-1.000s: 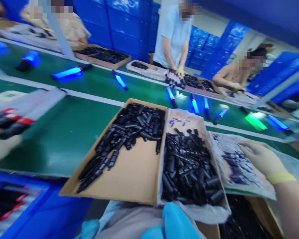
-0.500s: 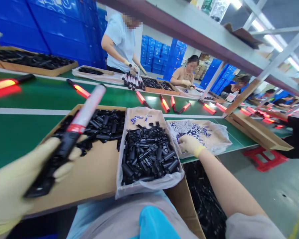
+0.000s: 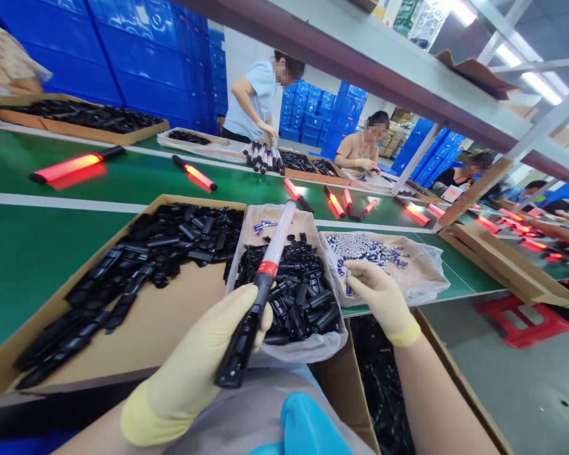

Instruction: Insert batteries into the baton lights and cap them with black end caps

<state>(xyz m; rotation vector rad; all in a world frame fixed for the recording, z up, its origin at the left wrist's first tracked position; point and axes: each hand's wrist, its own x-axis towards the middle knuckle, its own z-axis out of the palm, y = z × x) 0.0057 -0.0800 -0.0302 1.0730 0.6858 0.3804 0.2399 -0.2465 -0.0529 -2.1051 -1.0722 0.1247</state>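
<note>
My left hand (image 3: 208, 341), in a pale yellow glove, is wrapped round an unlit baton (image 3: 267, 268) with a black handle, a red band and a whitish tube. The baton is tilted over a lined tray of black plastic parts (image 3: 308, 303). My right hand (image 3: 377, 292), gloved too, pinches a small blue-and-silver battery (image 3: 348, 282) at the near left side of the battery tray (image 3: 427, 268). Many batteries (image 3: 360, 246) lie in that tray.
At the left, a cardboard tray (image 3: 171, 316) holds black handle pieces. Lit red batons (image 3: 199, 175) lie on the green conveyor (image 3: 146, 177). Co-workers stand or sit beyond it. Below my right arm is a box of black parts (image 3: 384, 385).
My left hand has moved right with the baton, from over the cardboard tray to over the parts tray. My right hand has drawn slightly back, a battery now visible at its fingertips.
</note>
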